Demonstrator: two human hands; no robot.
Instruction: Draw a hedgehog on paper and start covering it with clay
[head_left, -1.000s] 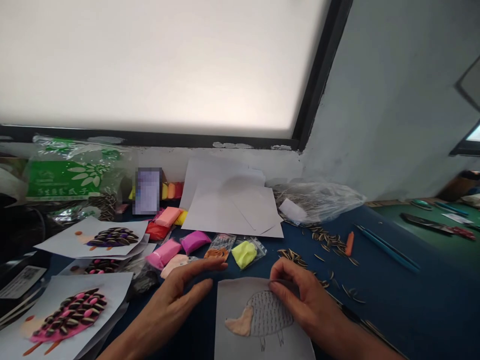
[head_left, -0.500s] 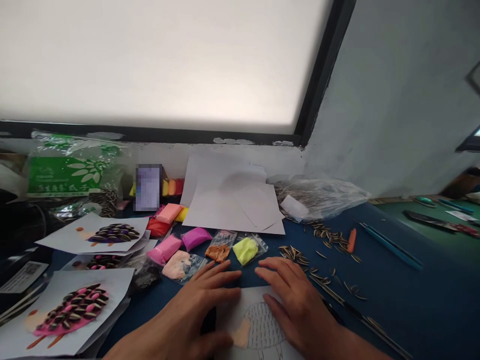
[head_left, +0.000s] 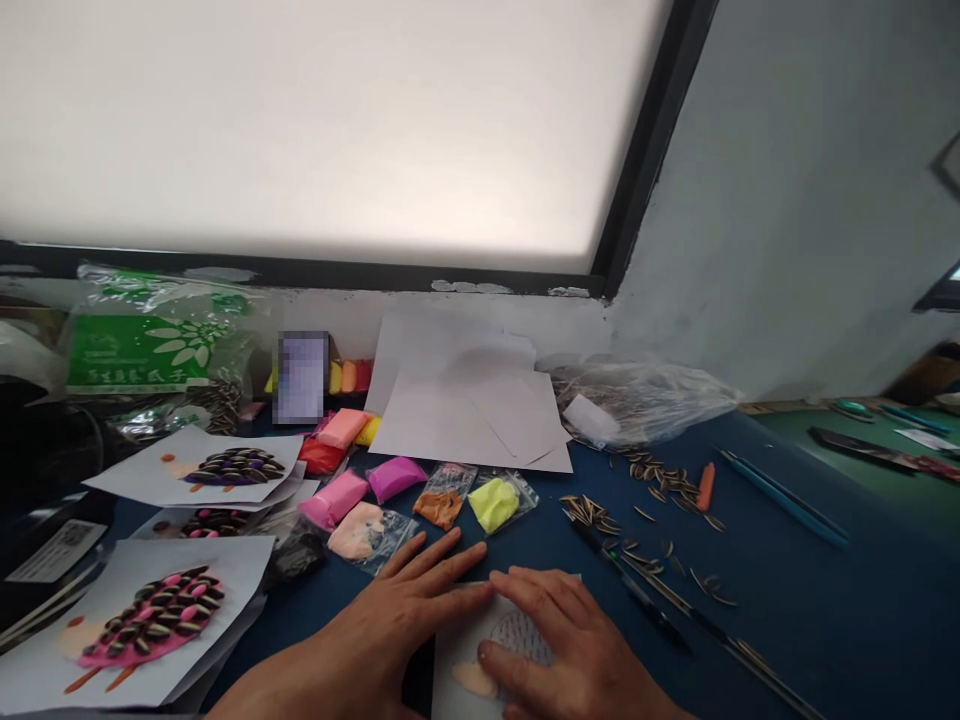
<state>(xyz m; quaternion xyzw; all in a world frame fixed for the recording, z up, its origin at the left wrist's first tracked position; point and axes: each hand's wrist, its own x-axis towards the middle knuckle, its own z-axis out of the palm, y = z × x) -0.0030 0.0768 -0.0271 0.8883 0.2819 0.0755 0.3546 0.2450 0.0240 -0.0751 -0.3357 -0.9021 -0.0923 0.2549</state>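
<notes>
In front of me lies a white sheet (head_left: pixel 452 648) with a drawn hedgehog body of short dashes. A flat piece of peach clay (head_left: pixel 475 680) covers its head part. My left hand (head_left: pixel 409 620) is open, fingers spread over the sheet's upper left edge and the table. My right hand (head_left: pixel 566 640) rests over the drawing and hides much of it. Its fingers reach the upper part of the sheet, and its thumb, held apart, is at the edge of the peach clay. Nothing shows in either hand.
Bagged clay in peach (head_left: pixel 360 535), brown (head_left: pixel 442 500) and yellow-green (head_left: pixel 495 503) lies ahead. Finished seed hedgehogs (head_left: pixel 154 620) are on the left. Sunflower seeds (head_left: pixel 592 513), a black pen (head_left: pixel 637 590), an orange stick (head_left: pixel 706 487) and blue tweezers (head_left: pixel 784 497) lie right. White paper (head_left: pixel 472 415) leans behind.
My right hand has moved left and down over the drawing, its thumb now by the peach clay. The black pen shows more. My left hand has shifted slightly, with fingers still spread.
</notes>
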